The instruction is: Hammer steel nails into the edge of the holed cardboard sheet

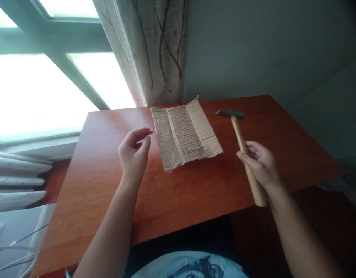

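The reddish wooden counter (108, 185) fills the middle of the head view, running away from the person toward a window and a patterned curtain (154, 50) at its far edge. On its far half, roughly between the two arms and a little beyond them, lies a flattened piece of cardboard (163, 135) with its long axis pointing away from the person and leaning slightly left at the far end; its side flaps lie open. Down the middle of the cardboard runs a strip of punched holes (182, 129), laid along the same long axis, and across the near end of that strip sits a short row of nails (193, 150), crosswise to it. The hammer (243, 150) is up off the counter to the right of the cardboard, its wooden handle slanting from the near right to the far left, so the dark metal head (230, 114) is the part farthest from the person and points in toward the cardboard's right flap. The right hand (260, 162) is wrapped around the handle about midway, fingers curled over it. The left hand (134, 152) hovers above the counter just left of the cardboard, fingers loosely curled and the thumb close to the fingertips; whether it pinches something small cannot be told. Of the two hands, the left is the nearer to the cardboard's edge, and the nails lie forward and to the right of it.
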The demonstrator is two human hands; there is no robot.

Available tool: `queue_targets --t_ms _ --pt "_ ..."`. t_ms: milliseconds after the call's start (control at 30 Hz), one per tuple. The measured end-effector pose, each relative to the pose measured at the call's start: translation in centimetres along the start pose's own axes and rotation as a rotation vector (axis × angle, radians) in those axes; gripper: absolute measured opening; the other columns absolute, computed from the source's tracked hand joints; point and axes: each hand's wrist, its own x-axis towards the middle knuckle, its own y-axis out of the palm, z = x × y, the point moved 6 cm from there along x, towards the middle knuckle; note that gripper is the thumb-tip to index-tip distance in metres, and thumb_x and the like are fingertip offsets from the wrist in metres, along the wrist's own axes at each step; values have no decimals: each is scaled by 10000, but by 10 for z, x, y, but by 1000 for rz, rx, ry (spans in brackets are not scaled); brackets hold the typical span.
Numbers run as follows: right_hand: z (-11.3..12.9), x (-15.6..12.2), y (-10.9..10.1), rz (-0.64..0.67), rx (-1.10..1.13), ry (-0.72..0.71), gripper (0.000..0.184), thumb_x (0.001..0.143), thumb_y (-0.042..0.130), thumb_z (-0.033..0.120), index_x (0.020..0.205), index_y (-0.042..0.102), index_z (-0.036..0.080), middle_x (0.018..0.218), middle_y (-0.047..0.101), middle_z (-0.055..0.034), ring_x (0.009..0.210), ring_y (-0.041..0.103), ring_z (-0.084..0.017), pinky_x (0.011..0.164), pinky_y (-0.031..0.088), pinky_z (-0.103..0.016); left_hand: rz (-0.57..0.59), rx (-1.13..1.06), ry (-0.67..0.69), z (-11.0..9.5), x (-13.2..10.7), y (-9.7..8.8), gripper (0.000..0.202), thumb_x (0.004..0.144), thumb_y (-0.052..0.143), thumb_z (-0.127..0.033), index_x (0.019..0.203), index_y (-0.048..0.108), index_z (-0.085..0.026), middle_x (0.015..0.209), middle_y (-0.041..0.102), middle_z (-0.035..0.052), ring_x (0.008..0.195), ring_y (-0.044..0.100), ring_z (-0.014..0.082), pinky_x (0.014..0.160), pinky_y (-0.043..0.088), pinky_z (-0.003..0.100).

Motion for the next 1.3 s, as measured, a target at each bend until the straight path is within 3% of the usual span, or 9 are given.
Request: queue_targets --t_ms 133,267,800,1300 --pt "-24 13 9 -11 -170 -1 387 726 781 360 1056 701 175 991 767 -102 908 725 -282 828 580 -419 13 15 -18 3 1 0 173 820 717 -234 982 754 -185 993 786 61 960 734 188 750 552 251" --pt "-34 23 20 7 -318 -40 385 751 744 365 1076 721 159 957 778 -106 895 741 -293 861 580 -448 31 8 -36 5 1 2 182 815 726 -252 984 750 -188 1001 786 63 975 738 196 754 554 258" --pt "-26 47 53 67 -508 -198 328 793 674 329 1060 747 153 902 790 -113 793 728 -257 726 518 -342 51 28 -39 7 0 2 194 821 729 -273 992 751 -184 1003 788 68 938 731 191 728 529 254" --pt "-26 55 60 94 -552 -227 196 804 673 290 945 746 174 854 789 -92 778 725 -243 708 513 -314 43 33 -46 6 -1 2 200 814 736 -293 986 751 -192 1001 789 66 935 735 198 721 531 264"
